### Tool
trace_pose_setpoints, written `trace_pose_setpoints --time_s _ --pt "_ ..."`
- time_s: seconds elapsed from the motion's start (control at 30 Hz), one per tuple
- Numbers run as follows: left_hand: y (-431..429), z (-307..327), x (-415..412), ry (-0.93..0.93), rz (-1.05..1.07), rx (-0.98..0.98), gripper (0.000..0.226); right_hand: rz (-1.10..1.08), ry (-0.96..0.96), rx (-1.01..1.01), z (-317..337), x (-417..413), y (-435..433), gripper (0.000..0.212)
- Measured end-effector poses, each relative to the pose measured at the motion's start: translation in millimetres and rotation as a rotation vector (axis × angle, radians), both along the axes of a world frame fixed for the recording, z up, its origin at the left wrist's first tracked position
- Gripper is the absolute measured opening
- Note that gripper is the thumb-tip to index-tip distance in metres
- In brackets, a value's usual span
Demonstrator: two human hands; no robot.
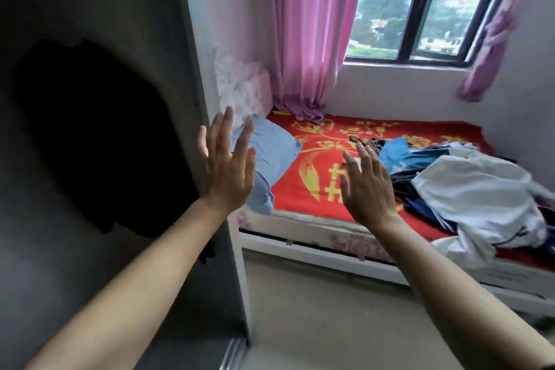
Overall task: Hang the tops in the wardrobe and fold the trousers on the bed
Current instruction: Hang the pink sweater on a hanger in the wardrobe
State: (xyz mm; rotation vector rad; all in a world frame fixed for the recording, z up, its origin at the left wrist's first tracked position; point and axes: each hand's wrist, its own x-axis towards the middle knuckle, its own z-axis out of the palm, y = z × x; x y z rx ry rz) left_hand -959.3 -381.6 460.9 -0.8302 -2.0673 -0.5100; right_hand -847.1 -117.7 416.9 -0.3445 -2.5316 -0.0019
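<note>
My left hand (225,166) and my right hand (367,187) are both raised in front of me with fingers spread, holding nothing. A dark garment (99,135) hangs inside the open wardrobe (186,48) on the left. On the bed (318,159), covered by a red and gold blanket, lies a heap of clothes (468,189) at the right: a white top on dark blue and bright blue pieces. A light blue folded cloth (270,153) lies at the bed's left end, partly behind my left hand.
Pink curtains (309,39) hang beside a dark-framed window (426,9) behind the bed. The white bed frame (300,246) borders a grey floor (330,324). The wardrobe's side panel stands between me and the bed's left end.
</note>
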Motion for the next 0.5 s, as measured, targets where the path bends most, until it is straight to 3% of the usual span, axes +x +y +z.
trace_pose_setpoints --time_s 0.1,0.3,0.5 --pt "74 -1 8 0.064 -0.074 -0.127 0.048 -0.108 -0.037 -0.041 -9 31 64 0.054" --pt "230 -26 18 -0.136 -0.108 -0.21 0.058 -0.263 -0.12 -0.116 -38 91 191 0.06" --pt "389 -50 51 -0.21 -0.272 -0.255 0.062 -0.486 -0.187 -0.172 -50 162 326 0.061"
